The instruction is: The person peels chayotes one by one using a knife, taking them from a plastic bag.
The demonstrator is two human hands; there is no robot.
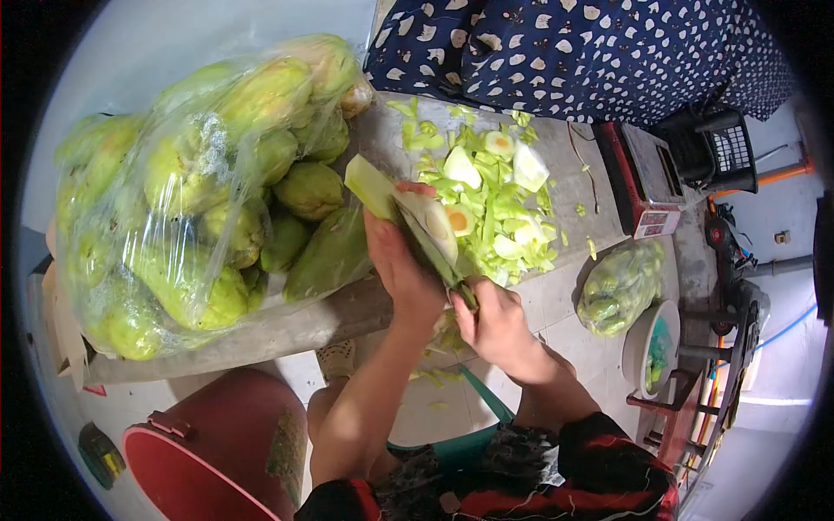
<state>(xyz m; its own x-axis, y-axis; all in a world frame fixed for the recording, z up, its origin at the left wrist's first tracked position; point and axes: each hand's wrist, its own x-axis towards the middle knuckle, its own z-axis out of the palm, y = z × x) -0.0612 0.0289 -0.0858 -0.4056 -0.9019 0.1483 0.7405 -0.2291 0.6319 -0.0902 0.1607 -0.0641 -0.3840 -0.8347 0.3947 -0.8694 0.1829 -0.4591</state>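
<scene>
My left hand (404, 269) is wrapped around a pale green, peeled green papaya (368, 186), held slantwise above the table edge. In my right hand (499, 321) is the dark green handle of a knife (467, 295), its blade lying along the papaya. A whitish face with an orange-tinged hollow (439, 224) shows beside the blade; I cannot tell whether it is cut flesh or a reflection. Just beyond both hands lies a heap of light green peelings and cut pieces (504, 204). To the left, a clear plastic bag (174, 174) bulges with several unpeeled green papayas (310, 190).
The grey table (347, 326) carries the bag and peelings. A red scale (638, 178) stands at its right end, near a black crate (730, 148). Patterned dark blue cloth (573, 52) hangs behind. On the floor are a red bin (217, 434), a filled bag (618, 286) and a white bucket (638, 347).
</scene>
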